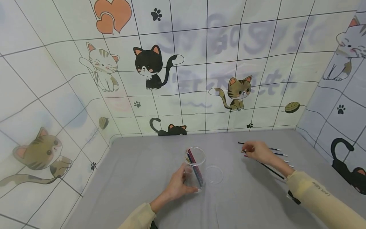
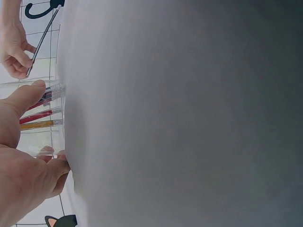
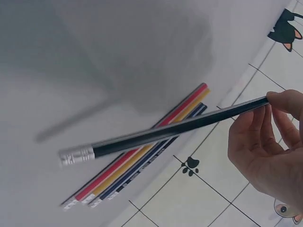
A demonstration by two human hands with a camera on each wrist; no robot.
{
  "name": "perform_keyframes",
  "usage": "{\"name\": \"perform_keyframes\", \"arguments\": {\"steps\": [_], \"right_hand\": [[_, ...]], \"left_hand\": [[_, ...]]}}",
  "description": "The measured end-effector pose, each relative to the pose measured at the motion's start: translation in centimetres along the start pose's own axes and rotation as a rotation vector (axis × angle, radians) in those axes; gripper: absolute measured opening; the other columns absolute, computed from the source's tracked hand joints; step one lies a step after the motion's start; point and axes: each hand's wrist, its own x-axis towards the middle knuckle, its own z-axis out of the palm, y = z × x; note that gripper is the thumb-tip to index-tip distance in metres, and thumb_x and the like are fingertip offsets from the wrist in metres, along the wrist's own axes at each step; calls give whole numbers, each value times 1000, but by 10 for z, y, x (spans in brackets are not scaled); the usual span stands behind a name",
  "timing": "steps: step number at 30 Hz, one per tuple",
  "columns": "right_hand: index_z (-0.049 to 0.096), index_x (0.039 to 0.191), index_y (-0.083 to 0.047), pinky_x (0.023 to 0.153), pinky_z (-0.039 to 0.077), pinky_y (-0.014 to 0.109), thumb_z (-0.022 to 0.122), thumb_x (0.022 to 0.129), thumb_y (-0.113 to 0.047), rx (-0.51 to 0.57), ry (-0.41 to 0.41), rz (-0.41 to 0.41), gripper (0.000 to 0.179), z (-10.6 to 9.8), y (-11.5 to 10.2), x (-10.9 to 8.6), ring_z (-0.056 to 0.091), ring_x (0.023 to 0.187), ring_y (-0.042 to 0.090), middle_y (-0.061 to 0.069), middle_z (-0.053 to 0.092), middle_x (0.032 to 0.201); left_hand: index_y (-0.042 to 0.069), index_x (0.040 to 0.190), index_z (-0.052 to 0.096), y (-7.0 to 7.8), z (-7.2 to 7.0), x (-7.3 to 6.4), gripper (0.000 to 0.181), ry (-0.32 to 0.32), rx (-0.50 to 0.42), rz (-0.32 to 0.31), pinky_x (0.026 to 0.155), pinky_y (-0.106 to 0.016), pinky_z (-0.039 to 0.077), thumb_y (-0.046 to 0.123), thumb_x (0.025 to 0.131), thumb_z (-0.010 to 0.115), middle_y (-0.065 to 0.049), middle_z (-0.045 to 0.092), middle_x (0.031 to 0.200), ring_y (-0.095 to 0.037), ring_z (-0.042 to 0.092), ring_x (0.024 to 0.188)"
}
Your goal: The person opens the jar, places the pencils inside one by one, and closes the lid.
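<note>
My left hand grips the side of a clear plastic cup standing on the table. Inside lean several pencils, red and dark ones among them; the left wrist view also shows a yellow pencil. To the right, my right hand pinches a black pencil by one end between thumb and fingers. Its eraser end points away from the hand, raised over the table with a shadow below. Under it lie several loose pencils side by side, including a red pencil and a yellow pencil.
A clear round lid-like disc lies just right of the cup. The grey tabletop meets a cloth wall printed with cats and grid lines, which also encloses the left and right sides.
</note>
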Motion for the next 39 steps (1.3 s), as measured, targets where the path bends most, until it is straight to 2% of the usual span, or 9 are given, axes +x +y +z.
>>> {"name": "perform_keyframes", "arguments": {"steps": [5,13,20,32,39], "right_hand": [[66,102,1,60,52,33,66,87,5,33,20,10,15,-6,-9,3,64,85,30,10,64,92],[66,105,2,61,52,32,67,88,3,47,36,18,17,-15,-22,10,64,85,28,9,63,92],[64,110,2,60,52,30,65,93,0,131,48,37,17,-23,-38,13,63,86,25,9,61,94],[60,114,3,64,57,32,65,94,-3,257,77,45,21,-34,-71,23,62,83,25,14,61,99],[59,115,2,67,58,30,64,94,-3,313,54,51,22,-37,-91,27,62,86,26,14,60,100]], "left_hand": [[6,147,36,-1,1,0,97,14,6,9,103,-45,45,6,68,92,-21,52,136,-38,53,125],[8,147,37,-2,1,0,97,11,12,6,103,-46,45,7,68,92,-20,52,135,-38,53,125],[9,148,37,-3,0,0,97,9,6,10,103,-47,44,7,68,92,-19,52,134,-39,53,125],[8,152,32,-1,1,-1,102,6,12,1,104,-45,44,6,69,92,-21,51,135,-38,53,126],[8,151,33,0,2,-2,102,9,20,-2,104,-46,44,7,69,92,-22,51,136,-39,52,126]]}}
